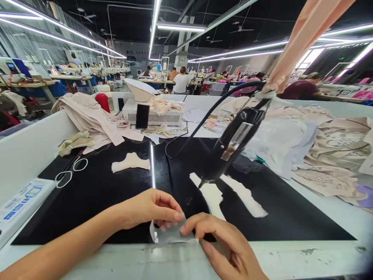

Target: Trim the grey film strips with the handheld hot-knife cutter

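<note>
Your white worktop (291,252) has a low wall at its left and far edges. Past it, people (182,83) sit in a big room under long lights (180,27).

Going left to right, a white box (26,204) with blue marks is at the left edge, and scissors (71,174) lie just beside it on the black mat (96,217). A cloth pile (87,116) fills the far left corner. Next is a cream piece (131,162), lying flat.

Your left hand (151,210) pinches a thin see-through sheet (175,234) over the mat's near edge. Your right hand (223,241) has bent fingers touching the sheet's right side; I can't tell if they pinch it.

A black tool (217,159) hangs from a pink strip (303,42), its tip over the middle cream piece (212,196). Your right hand hides that piece's near end. The right cream piece (246,196) tucks behind the tool. More cloth (338,144) runs off past the right edge.

Black mat shows between your left hand and the scissors, and right of the right cream piece, up to its near right corner.
</note>
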The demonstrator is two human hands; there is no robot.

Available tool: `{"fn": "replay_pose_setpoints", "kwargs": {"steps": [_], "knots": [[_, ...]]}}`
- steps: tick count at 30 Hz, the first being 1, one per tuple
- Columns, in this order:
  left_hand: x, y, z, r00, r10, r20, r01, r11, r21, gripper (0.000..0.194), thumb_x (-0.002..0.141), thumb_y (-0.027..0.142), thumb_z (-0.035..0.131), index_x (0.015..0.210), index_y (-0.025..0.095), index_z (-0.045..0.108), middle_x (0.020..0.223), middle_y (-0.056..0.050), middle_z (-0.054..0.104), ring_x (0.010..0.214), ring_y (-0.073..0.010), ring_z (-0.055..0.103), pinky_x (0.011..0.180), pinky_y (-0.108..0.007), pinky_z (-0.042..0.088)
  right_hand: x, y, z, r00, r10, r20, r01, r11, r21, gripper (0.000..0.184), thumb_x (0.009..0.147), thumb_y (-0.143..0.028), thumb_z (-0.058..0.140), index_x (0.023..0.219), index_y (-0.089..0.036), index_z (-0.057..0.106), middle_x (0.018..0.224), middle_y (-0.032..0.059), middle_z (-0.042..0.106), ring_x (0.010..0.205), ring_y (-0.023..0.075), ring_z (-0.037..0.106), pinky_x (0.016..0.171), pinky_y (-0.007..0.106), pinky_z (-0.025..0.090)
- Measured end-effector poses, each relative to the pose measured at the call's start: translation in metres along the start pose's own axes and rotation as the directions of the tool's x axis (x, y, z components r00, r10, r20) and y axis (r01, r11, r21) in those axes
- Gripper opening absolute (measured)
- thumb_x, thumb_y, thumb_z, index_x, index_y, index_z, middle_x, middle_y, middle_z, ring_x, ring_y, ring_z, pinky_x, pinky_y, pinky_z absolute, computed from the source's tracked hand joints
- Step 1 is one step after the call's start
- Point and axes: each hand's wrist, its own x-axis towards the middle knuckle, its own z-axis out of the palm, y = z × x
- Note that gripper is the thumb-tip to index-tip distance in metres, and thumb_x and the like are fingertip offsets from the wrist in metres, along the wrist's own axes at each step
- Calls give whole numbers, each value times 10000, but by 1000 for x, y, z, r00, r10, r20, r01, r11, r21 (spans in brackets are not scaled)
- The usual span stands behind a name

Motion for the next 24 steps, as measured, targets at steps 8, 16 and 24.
{"fn": "replay_pose_setpoints", "kwargs": {"steps": [8, 16, 24], "knots": [[-23, 4, -22, 986, 32, -162, -29, 999, 20, 292, 703, 382, 851, 842, 149, 741, 725, 14, 654, 618, -88, 549, 630, -228, 443, 17, -6, 32, 873, 473, -122, -385, 821, 421, 389, 913, -577, 592, 1155, -277, 647, 1142, 98, 695, 839, 201, 692, 677, 308, 583], [-37, 1, -39, 970, 37, -242, -22, 998, 63, 334, 732, 428, 830, 893, 153, 729, 690, 25, 625, 582, -83, 538, 614, -232, 441, 25, -5, 42, 813, 580, 56, -547, 726, 418, 418, 795, -584, 709, 986, -213, 732, 763, 15, 670, 696, 167, 633, 634, 286, 557], [-46, -1, -42, 960, 74, -272, -58, 996, 67, 314, 780, 425, 795, 811, 149, 649, 695, 27, 572, 586, -78, 507, 549, -208, 428, 30, -2, 45, 821, 568, 66, -557, 768, 315, 304, 813, -523, 671, 829, -220, 694, 701, -5, 651, 608, 140, 606, 572, 251, 533]]}}
